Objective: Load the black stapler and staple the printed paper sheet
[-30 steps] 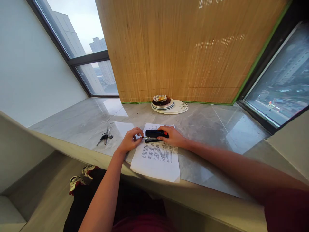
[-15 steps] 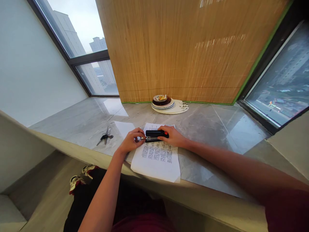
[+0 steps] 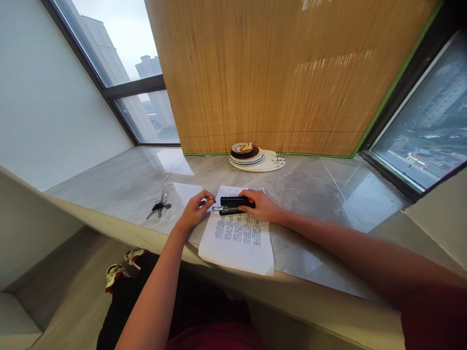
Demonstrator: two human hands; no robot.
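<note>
Left hand [image 3: 197,206] drawn back off the metal slide [image 3: 216,209], half-curled, seemingly empty; right hand [image 3: 261,205] clasps the spread black stapler [image 3: 233,201] over the printed sheet [image 3: 237,248]; probably magazine adjustment, next calling for steady grip, careful fingertips.

Left hand [image 3: 195,211]: drawn back off the stapler [image 3: 233,201], slightly toward the left end of the ledge [image 3: 306,194]; half a second ago its fingers were on the tip.
Left fingertips [image 3: 212,200]: now apart from the metal slide [image 3: 217,209], just beside it, toward the ledge's back edge.
Slide end: partly covered by fingers before, now plainly visible.
</note>
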